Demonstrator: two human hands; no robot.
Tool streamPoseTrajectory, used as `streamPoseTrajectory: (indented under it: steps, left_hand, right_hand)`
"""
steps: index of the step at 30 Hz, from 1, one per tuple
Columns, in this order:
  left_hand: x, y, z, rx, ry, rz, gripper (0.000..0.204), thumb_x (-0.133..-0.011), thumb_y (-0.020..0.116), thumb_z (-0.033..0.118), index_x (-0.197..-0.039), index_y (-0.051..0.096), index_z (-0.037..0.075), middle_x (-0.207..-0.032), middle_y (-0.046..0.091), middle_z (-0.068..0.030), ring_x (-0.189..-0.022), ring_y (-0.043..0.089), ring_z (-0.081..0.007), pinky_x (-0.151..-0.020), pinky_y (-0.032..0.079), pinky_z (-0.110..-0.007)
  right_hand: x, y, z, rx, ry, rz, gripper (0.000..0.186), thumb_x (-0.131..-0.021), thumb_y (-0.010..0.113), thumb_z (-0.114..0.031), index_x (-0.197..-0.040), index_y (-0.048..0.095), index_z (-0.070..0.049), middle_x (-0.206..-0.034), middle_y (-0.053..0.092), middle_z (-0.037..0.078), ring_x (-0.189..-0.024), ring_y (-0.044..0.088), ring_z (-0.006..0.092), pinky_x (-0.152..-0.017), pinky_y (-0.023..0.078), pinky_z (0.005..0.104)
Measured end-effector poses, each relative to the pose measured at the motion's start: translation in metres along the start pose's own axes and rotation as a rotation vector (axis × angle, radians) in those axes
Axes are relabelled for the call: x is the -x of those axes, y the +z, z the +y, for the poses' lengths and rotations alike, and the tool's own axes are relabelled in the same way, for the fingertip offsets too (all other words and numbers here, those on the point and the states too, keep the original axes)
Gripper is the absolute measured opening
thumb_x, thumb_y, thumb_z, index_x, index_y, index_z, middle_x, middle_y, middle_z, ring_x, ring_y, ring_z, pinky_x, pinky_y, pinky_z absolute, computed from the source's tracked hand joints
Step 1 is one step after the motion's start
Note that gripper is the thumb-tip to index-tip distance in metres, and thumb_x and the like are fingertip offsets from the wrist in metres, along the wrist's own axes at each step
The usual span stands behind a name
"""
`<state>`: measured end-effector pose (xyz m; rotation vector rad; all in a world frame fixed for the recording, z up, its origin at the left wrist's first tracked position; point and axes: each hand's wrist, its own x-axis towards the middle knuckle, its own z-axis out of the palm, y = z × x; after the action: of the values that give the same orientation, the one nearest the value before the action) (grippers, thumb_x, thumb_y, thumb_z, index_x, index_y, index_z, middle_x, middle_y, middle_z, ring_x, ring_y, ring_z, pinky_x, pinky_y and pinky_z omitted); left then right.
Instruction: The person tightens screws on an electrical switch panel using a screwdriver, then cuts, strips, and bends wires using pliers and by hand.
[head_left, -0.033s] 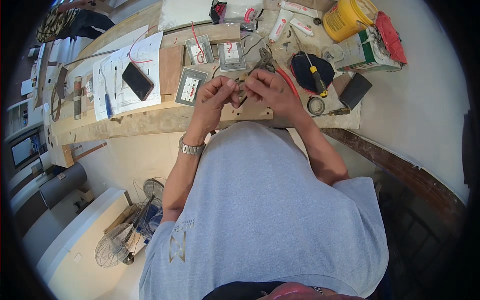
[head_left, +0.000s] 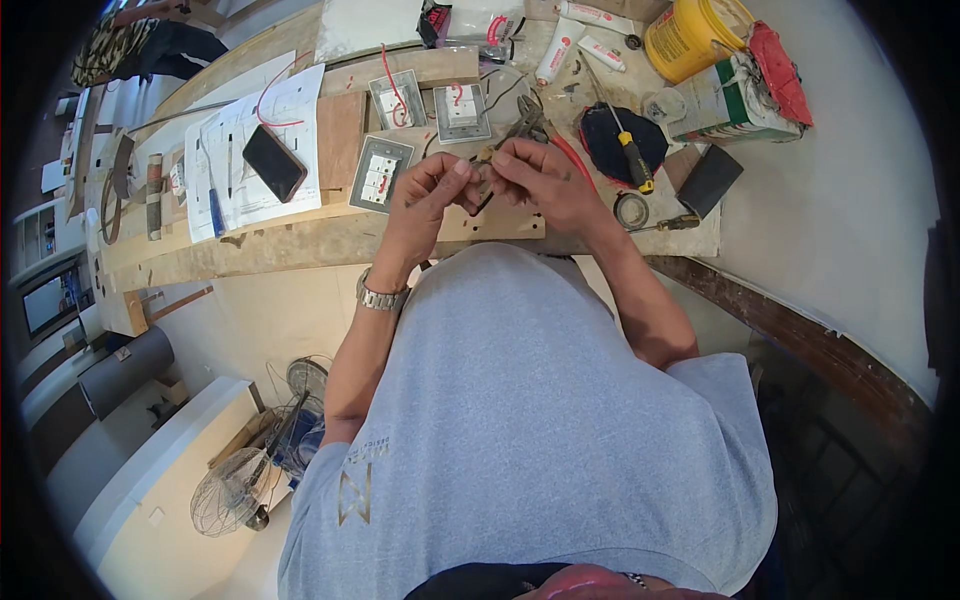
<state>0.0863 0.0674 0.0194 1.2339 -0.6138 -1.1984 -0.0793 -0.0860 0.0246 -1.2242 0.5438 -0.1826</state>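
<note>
My left hand (head_left: 428, 200) and my right hand (head_left: 552, 192) are close together above the near edge of the workbench (head_left: 300, 240). Both have thumb and fingers pinched on a thin dark wire (head_left: 484, 204), which shows between and just below the fingertips; its ends are hidden. Left of my left hand lies a grey-framed switch plate (head_left: 381, 176) with white modules. Two more such plates sit farther back, one (head_left: 462, 112) with a red wire loop, the other (head_left: 397, 100) with a longer red wire. Pliers with red handles (head_left: 570, 155) lie partly behind my right hand.
A phone (head_left: 275, 163) rests on paper sheets (head_left: 240, 200) at left. To the right are a yellow-handled screwdriver (head_left: 635, 160), a tape roll (head_left: 632, 211), a dark block (head_left: 711, 182), a yellow bucket (head_left: 685, 45) and a tin (head_left: 725, 110). Another person (head_left: 150, 45) stands far left.
</note>
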Motion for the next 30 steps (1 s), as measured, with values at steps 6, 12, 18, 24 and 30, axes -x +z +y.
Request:
streamPoseTrajectory:
  steps: [6, 12, 18, 24, 30]
  left_hand:
    - [0.000, 0.008, 0.006, -0.019, 0.073, 0.108, 0.027, -0.111, 0.064, 0.026, -0.117, 0.070, 0.001, -0.094, 0.074, -0.0056, -0.084, 0.070, -0.0136, -0.081, 0.057, -0.030]
    - [0.004, 0.010, -0.002, -0.477, 0.248, 0.180, 0.020, -0.108, 0.068, 0.016, -0.118, 0.068, -0.001, -0.095, 0.073, -0.0045, -0.083, 0.069, -0.0103, -0.076, 0.056, -0.027]
    - [0.004, 0.012, 0.001, -0.643, 0.363, 0.285, 0.016, -0.106, 0.068, 0.013, -0.111, 0.067, -0.002, -0.088, 0.071, -0.0137, -0.076, 0.069, -0.0209, -0.069, 0.054, -0.035]
    - [0.013, 0.016, -0.005, -0.923, 0.463, 0.196, 0.011, -0.107, 0.062, 0.010, -0.107, 0.064, 0.000, -0.092, 0.068, -0.0191, -0.080, 0.066, -0.0387, -0.070, 0.051, -0.046]
    - [0.023, 0.015, 0.001, -0.774, 0.273, 0.170, 0.020, -0.110, 0.057, 0.016, -0.100, 0.059, -0.001, -0.085, 0.065, -0.0203, -0.075, 0.061, -0.0390, -0.067, 0.047, -0.046]
  right_hand:
    - [0.000, -0.002, -0.005, -0.016, -0.036, -0.008, 0.029, -0.110, 0.064, -0.038, -0.096, 0.066, -0.012, -0.087, 0.065, -0.004, -0.075, 0.055, 0.0042, -0.069, 0.044, 0.0233]
    - [-0.003, 0.003, 0.011, -0.095, -0.015, -0.006, 0.028, -0.109, 0.065, -0.037, -0.100, 0.067, -0.010, -0.090, 0.066, -0.002, -0.077, 0.056, 0.0050, -0.071, 0.045, 0.0228]
    - [0.007, 0.015, 0.007, -0.545, 0.085, -0.134, 0.029, -0.113, 0.059, -0.035, -0.105, 0.070, -0.009, -0.094, 0.068, -0.001, -0.081, 0.059, 0.0052, -0.073, 0.047, 0.0219]
    - [0.017, 0.010, 0.033, -0.394, 0.065, -0.321, 0.033, -0.115, 0.053, -0.035, -0.100, 0.066, -0.009, -0.090, 0.063, -0.001, -0.080, 0.055, 0.0075, -0.073, 0.046, 0.0236]
    - [0.021, 0.021, 0.016, 0.121, -0.194, -0.110, 0.029, -0.114, 0.054, -0.026, -0.093, 0.059, -0.005, -0.084, 0.056, 0.000, -0.076, 0.051, 0.0108, -0.072, 0.043, 0.0285]
